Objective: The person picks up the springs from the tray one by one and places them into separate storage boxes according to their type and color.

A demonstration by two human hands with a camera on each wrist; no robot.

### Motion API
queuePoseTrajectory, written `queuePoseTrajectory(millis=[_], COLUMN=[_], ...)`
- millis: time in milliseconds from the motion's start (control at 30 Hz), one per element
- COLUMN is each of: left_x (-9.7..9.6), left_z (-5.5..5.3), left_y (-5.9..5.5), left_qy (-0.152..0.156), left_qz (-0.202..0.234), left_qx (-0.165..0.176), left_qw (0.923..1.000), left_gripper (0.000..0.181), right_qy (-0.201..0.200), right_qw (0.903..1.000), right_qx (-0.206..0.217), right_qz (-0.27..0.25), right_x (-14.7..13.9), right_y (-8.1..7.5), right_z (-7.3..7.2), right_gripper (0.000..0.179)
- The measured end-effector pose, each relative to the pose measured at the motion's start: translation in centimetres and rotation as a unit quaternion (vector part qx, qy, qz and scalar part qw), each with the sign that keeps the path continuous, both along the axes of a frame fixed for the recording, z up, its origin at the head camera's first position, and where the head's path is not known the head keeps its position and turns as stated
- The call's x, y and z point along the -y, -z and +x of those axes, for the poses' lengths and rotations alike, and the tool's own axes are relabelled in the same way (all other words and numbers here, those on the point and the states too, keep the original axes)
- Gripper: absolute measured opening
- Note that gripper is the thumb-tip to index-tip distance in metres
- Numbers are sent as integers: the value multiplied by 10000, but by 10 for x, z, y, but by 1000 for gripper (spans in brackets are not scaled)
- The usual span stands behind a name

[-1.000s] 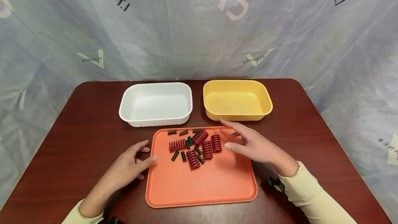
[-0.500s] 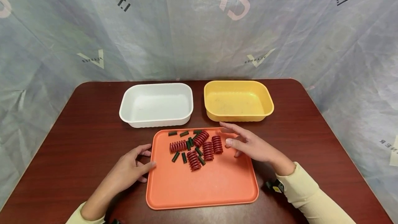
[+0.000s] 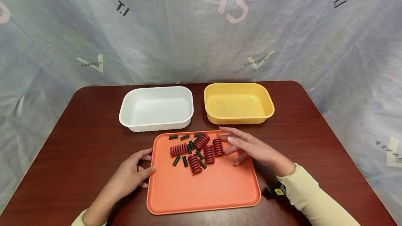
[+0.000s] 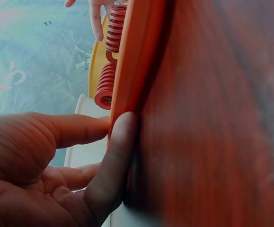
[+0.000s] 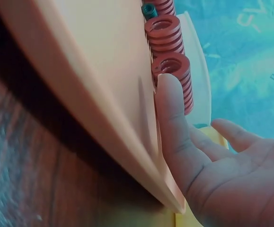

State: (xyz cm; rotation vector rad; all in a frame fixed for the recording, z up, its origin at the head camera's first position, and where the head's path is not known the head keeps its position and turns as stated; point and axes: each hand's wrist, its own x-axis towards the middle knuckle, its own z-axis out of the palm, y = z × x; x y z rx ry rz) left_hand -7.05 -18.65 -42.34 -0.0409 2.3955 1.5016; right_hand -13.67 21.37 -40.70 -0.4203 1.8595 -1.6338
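Observation:
An orange tray (image 3: 204, 193) bears several large red springs (image 3: 194, 164) and several small dark green springs (image 3: 177, 160), grouped toward its back. My left hand (image 3: 130, 172) holds the tray's left rim, the thumb over the top and a finger against the outer side, as the left wrist view shows. My right hand (image 3: 254, 149) hovers over the tray's right part with fingers spread. Its fingers come close to the rightmost red spring (image 3: 218, 147); in the right wrist view a fingertip overlaps that spring (image 5: 186, 90), but contact cannot be told.
Behind the tray stand a white bin (image 3: 157, 126) on the left and a yellow bin (image 3: 240, 119) on the right. All rest on a dark reddish wooden table (image 3: 78, 132). A grey printed sheet (image 3: 188, 27) hangs behind the table.
My right hand has lowered toward the tray and come nearer the rightmost red spring. The left hand has settled onto the tray's left rim. The springs keep their places.

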Motion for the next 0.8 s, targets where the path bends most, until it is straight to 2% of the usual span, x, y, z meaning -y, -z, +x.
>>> queuePoseTrajectory(millis=[333, 600, 800], left_x=[-2, -2, -2], left_z=[-1, -1, -1], left_y=[0, 1, 1], left_qy=[-88, -87, -69], left_qz=[-133, -224, -239], left_qx=[67, 60, 57], left_qw=[9999, 9997, 9997], left_gripper=[62, 62, 61], right_qy=[79, 14, 240], right_qw=[9989, 9989, 9975], right_qx=[455, -222, -428], right_qz=[-76, 403, 514], right_x=[3, 12, 16], right_y=[2, 12, 14], right_z=[-3, -7, -6], right_gripper=[65, 71, 75])
